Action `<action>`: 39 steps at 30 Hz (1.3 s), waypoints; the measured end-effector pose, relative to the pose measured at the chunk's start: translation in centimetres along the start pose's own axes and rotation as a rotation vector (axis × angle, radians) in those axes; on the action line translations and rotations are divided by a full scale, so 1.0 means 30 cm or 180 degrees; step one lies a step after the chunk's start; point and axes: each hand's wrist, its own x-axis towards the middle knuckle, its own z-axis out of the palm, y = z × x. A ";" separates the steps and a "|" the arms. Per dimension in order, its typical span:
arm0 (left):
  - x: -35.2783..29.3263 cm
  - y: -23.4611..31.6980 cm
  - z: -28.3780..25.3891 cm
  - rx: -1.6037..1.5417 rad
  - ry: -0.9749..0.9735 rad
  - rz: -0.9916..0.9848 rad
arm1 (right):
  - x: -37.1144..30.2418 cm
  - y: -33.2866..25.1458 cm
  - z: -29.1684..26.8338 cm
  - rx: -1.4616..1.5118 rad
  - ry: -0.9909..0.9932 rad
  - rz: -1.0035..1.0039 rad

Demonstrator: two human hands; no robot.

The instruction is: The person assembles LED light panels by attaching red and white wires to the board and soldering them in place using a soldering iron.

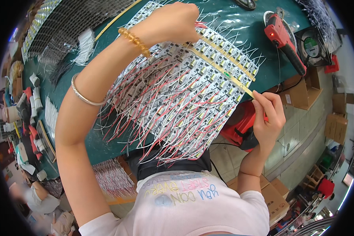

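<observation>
A large panel of small white circuit boards (pixel 192 104) lies tilted over the near edge of the green table, with red, white and black wires (pixel 145 106) fanning over its left and near parts. My left hand (pixel 181 23) is closed over the panel's far part. Short red wires (pixel 200 24) stick out beside its fingers; its palm side is hidden. With thumb and fingertips, my right hand (pixel 269 118) pinches the near right end of a flat yellow strip (pixel 238 83), which runs across the boards. A small green mark shows on the strip.
A red and black handheld tool (pixel 283 41) lies at the table's far right, beside a black square fan-like unit (pixel 312 46). Wire bundles (pixel 84 46) lie at left on the green table (pixel 220 10). A red machine (pixel 240 124) and cardboard boxes (pixel 303 92) stand below right.
</observation>
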 end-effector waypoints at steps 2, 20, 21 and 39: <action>0.020 0.000 -0.008 0.0391 -0.0137 -0.0004 | -0.002 0.005 -0.002 -0.0010 -0.0002 -0.0012; -0.022 -0.111 0.020 -0.0949 -0.0154 0.0378 | -0.007 0.007 0.003 0.0125 -0.0024 0.0078; -0.030 -0.124 0.029 -0.0948 -0.0153 0.0379 | -0.007 0.006 0.003 0.0110 -0.0036 0.0082; -0.076 -0.181 0.046 -0.3246 0.0261 0.0055 | 0.012 -0.025 0.062 0.0058 0.0205 -0.0060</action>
